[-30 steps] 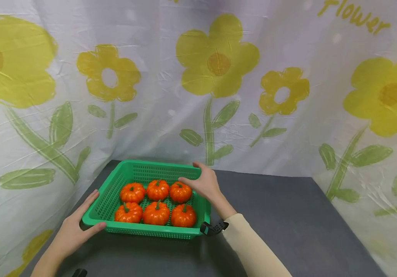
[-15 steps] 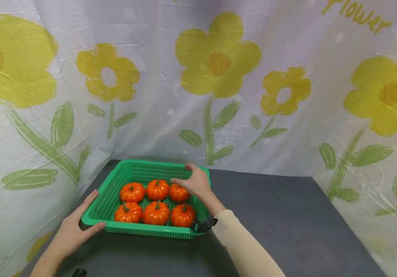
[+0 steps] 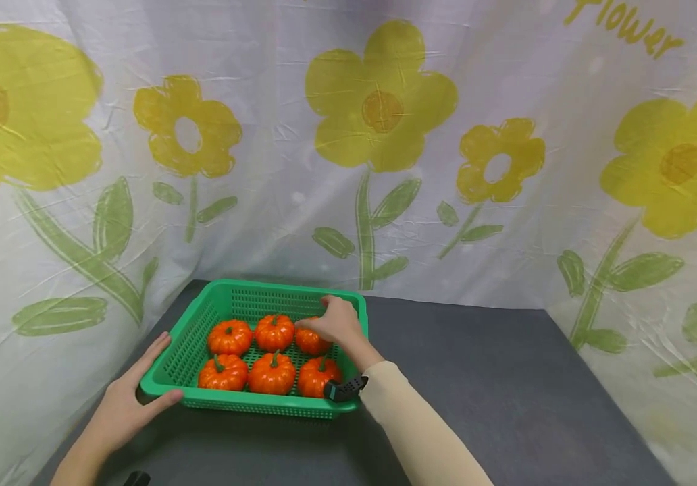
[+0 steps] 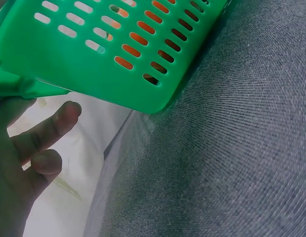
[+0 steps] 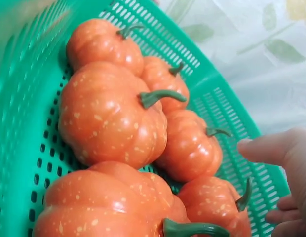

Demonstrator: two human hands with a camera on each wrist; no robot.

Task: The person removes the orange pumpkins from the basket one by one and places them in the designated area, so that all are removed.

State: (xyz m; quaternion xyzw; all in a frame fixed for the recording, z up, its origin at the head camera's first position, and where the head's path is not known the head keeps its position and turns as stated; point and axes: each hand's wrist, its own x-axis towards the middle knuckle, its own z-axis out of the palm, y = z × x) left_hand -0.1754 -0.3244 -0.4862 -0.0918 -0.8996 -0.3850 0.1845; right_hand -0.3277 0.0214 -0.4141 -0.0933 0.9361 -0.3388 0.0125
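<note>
A green plastic basket with slotted walls stands on the dark table, holding several orange pumpkins with green stems. My left hand rests at the basket's front left corner, thumb against the front rim and fingers extended along the left side. In the left wrist view, some fingers show below the green rim. My right hand reaches over the basket's right side, thumb and fingers spread. Right beside it is the back right pumpkin, partly covered by the hand in the head view. In the right wrist view, that pumpkin lies near the relaxed fingers.
The dark grey table extends to the right of the basket. A white cloth printed with yellow flowers hangs behind and along both sides. A black band on the right wrist overlaps the basket's front right corner in the head view.
My right hand has moved left and slightly down, from the basket's right rim to the back right pumpkin. The left hand keeps its place at the corner.
</note>
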